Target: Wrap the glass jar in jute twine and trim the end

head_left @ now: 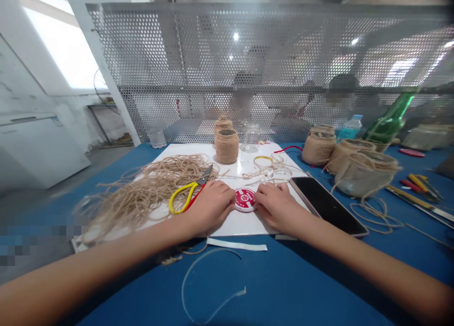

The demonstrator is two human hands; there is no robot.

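Note:
A flat red-and-white roll of tape point(245, 200) lies in front of me on a white board point(222, 229). My left hand point(214, 204) is closed at its left edge, fingertips pressed to the rim. From the other side, my right hand point(275, 204) pinches the right edge with curled fingers. Just beyond my left hand rest scissors point(184, 197) with yellow and red handles, blades apart. Their tips lie over a loose heap of jute twine point(142, 189). Beside my right forearm is a black-screened phone point(328, 205). Parts of my fingertips are hidden behind the hands.
Twine-wrapped jars point(227, 147) stand at the board's back, beside a clear glass jar point(250, 139). More wrapped jars point(318, 148), a green bottle point(388, 120) and tools point(423, 186) are on the right. A white strip point(237, 244) lies in front. A perforated metal screen point(205, 56) rises behind.

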